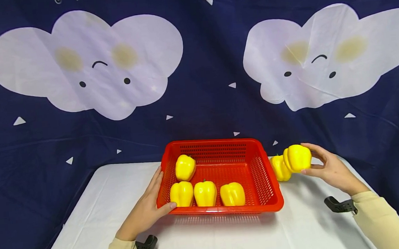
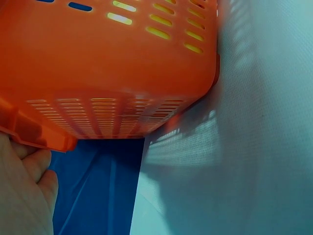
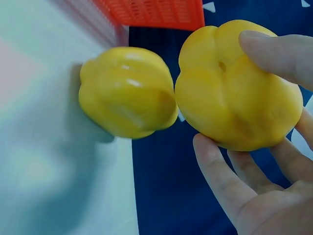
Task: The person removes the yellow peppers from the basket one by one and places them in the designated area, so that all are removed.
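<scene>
Yellow pepper (image 1: 300, 158) in the right hand (image 1: 333, 168), raised to the right of the red basket (image 1: 228, 173).
The right hand grasps it between thumb and fingers; just beside it, a second pepper (image 1: 279, 169) stands on the white table (image 1: 306, 225) near the basket's right side, though whether the two touch I cannot tell; the left hand (image 1: 143, 213) grips the basket's left rim, and inside lie four peppers (image 1: 205, 194), three along the near wall, before a dark blue cloth (image 1: 212, 65).
</scene>
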### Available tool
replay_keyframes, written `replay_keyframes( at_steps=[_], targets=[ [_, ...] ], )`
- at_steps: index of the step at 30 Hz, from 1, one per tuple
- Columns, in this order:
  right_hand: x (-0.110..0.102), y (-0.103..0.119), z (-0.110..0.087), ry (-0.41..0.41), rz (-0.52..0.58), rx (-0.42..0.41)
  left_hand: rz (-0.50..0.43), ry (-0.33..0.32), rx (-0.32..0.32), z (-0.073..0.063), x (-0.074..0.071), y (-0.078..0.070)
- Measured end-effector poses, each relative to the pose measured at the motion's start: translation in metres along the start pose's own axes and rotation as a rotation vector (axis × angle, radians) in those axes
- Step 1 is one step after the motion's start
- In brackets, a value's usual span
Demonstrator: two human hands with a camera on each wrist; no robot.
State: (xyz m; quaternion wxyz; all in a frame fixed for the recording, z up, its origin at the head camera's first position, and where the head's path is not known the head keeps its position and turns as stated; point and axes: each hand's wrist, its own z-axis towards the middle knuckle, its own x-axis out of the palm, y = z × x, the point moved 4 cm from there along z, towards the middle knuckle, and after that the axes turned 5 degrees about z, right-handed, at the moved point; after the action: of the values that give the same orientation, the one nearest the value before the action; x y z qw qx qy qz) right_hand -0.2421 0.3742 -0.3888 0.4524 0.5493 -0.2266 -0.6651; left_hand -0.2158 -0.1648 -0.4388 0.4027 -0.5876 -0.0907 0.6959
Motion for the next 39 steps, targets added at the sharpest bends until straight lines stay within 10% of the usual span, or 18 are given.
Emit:
replay_keyframes(
  at_steps=[39],
  targets=[
    [-0.024, -0.061, -0.009, 0.017, -0.102, 0.125, 0.016, -0.006, 0.015, 0.001, 0.000, -0.001]
  ],
)
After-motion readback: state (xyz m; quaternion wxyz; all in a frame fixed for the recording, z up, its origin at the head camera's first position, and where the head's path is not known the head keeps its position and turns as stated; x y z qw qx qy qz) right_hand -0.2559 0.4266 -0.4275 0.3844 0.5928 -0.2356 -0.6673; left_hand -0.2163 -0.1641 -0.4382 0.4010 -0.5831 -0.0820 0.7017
